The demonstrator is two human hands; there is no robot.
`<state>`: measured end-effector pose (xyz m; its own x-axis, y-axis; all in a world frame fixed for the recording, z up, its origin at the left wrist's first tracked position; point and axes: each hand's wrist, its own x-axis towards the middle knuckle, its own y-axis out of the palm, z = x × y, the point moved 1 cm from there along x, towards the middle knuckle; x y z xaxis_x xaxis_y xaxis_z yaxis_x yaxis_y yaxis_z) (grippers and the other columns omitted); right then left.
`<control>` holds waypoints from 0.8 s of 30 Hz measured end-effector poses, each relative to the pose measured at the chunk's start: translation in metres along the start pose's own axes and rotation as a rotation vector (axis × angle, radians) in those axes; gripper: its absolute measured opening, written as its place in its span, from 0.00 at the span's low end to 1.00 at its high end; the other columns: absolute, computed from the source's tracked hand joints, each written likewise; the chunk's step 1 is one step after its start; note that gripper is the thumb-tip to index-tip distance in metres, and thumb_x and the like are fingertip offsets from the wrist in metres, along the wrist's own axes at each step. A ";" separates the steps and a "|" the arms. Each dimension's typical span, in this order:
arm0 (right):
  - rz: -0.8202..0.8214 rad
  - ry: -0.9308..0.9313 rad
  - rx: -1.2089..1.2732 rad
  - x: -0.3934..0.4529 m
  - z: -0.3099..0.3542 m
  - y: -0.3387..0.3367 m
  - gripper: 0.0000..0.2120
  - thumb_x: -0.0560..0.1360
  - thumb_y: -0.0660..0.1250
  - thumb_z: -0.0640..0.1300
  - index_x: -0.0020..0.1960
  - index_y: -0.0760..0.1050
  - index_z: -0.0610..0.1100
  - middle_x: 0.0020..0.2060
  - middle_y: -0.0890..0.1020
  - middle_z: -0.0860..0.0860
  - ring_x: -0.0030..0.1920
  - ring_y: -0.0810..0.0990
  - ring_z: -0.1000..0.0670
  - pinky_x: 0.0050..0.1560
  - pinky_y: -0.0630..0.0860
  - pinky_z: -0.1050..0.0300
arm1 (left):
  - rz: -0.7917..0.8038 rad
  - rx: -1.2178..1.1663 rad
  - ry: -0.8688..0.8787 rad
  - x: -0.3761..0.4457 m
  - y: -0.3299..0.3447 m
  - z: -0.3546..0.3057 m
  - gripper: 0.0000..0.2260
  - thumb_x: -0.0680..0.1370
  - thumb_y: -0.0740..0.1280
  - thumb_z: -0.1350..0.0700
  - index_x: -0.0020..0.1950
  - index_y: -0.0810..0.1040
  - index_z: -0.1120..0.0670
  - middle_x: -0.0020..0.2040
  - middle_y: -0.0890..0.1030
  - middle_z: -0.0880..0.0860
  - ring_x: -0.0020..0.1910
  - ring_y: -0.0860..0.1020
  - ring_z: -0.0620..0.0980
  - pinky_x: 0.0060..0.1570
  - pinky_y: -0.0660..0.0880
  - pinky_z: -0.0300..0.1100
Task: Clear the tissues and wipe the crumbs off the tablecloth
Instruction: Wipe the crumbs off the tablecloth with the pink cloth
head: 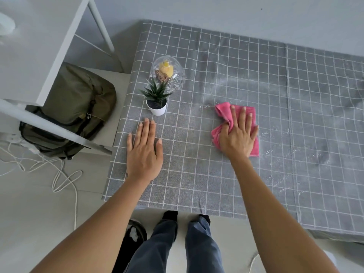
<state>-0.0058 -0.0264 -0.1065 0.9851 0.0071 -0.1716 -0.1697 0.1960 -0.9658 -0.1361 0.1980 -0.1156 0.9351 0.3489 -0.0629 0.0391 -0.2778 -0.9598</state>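
A grey tablecloth (236, 75) with a white grid covers the table. My right hand (239, 134) presses flat on a crumpled pink cloth (222, 113) near the table's middle. White crumbs (275, 152) lie scattered to the right of the cloth, and a few sit at its top left corner. My left hand (143, 150) rests palm down on the tablecloth near the left edge, fingers spread, holding nothing. A black bin (134, 239) with white tissue inside stands on the floor by my left leg.
A small potted plant (157, 99) in a white pot and a clear glass dome (169, 73) over a yellow ornament stand just beyond my left hand. Left of the table are a white frame (59, 127), an olive backpack (78, 107) and loose white cables (59, 174).
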 end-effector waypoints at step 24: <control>0.029 -0.038 -0.020 0.043 0.006 -0.006 0.27 0.81 0.43 0.55 0.77 0.38 0.58 0.77 0.41 0.52 0.77 0.38 0.48 0.74 0.36 0.39 | -0.035 0.035 -0.042 0.051 -0.007 0.020 0.26 0.81 0.39 0.49 0.79 0.45 0.52 0.79 0.44 0.48 0.77 0.43 0.44 0.75 0.43 0.50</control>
<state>0.0377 -0.0217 -0.1075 0.9801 0.0498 -0.1921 -0.1980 0.1755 -0.9644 -0.0959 0.2352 -0.1171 0.9176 0.3955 -0.0396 0.0588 -0.2337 -0.9705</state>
